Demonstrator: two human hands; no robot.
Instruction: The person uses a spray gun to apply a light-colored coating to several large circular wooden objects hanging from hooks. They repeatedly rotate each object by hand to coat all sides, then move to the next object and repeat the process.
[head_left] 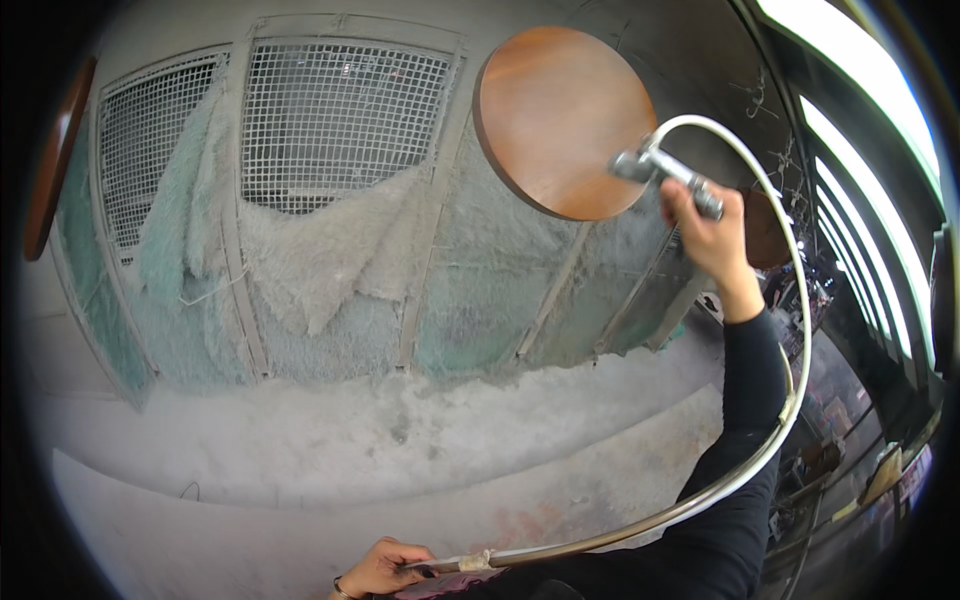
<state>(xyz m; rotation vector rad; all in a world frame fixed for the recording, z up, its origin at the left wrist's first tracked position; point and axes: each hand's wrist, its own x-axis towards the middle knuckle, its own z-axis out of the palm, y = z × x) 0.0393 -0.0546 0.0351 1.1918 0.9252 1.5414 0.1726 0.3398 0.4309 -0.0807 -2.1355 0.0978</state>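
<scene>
My right hand (712,232) is wrapped round a metal spray gun (660,172), raised at the upper right. The gun points left at a round, brown wooden panel (560,120), and a pale mist blurs the panel's lower face. From the gun a white hose (790,235) loops over my right forearm and curves down to the lower middle. There my left hand (385,568) is closed on the hose, low in front of me. A wrapped joint on the hose sits just right of those fingers.
Behind the panel stands a wall of mesh grilles (340,110) with dusty, sagging green filter sheets (480,310). A dust-coated ledge (330,440) runs below. Another brown panel (60,160) hangs at far left. Wire hooks (760,95) and bright windows (850,200) are on the right.
</scene>
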